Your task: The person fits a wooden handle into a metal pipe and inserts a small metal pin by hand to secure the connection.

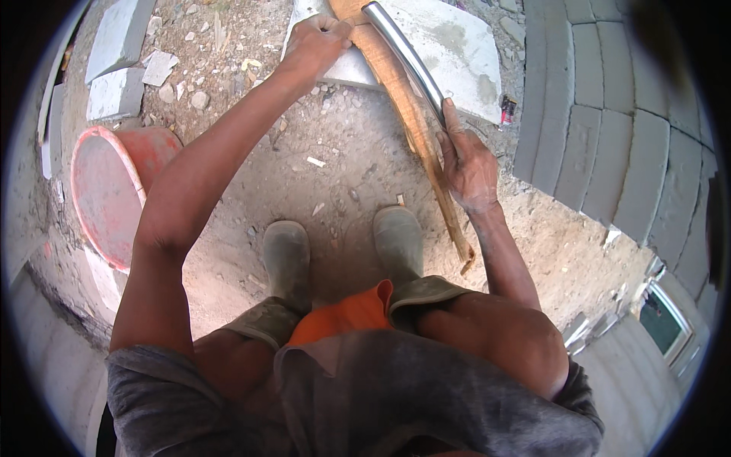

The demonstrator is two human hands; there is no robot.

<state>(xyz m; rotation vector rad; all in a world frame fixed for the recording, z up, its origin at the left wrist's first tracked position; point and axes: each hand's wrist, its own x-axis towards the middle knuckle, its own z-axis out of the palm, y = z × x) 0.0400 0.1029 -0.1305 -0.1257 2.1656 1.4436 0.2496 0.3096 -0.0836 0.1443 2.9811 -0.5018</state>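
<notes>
A long, slightly bent strip of wood (396,84) slants from the top of the view down past my right hand. Its upper part rests on a pale concrete slab (464,46); the narrow, splintered lower end hangs over the dirt. My left hand (318,44) is closed at the strip's left edge, fingers curled against it; what they hold, if anything, is hidden. Closed round the near end of a shiny metal tube (407,57) is my right hand (468,167), its index finger stretched along it. The tube lies over or just above the wood, nearly parallel.
To my left stands a worn red bucket (156,148), tilted. Pale blocks (114,95) lie beyond it among rubble. Grey blocks (617,152) are set in rows at right. A small red-and-black object (508,109) lies by the slab. My boots (287,251) stand on dirt.
</notes>
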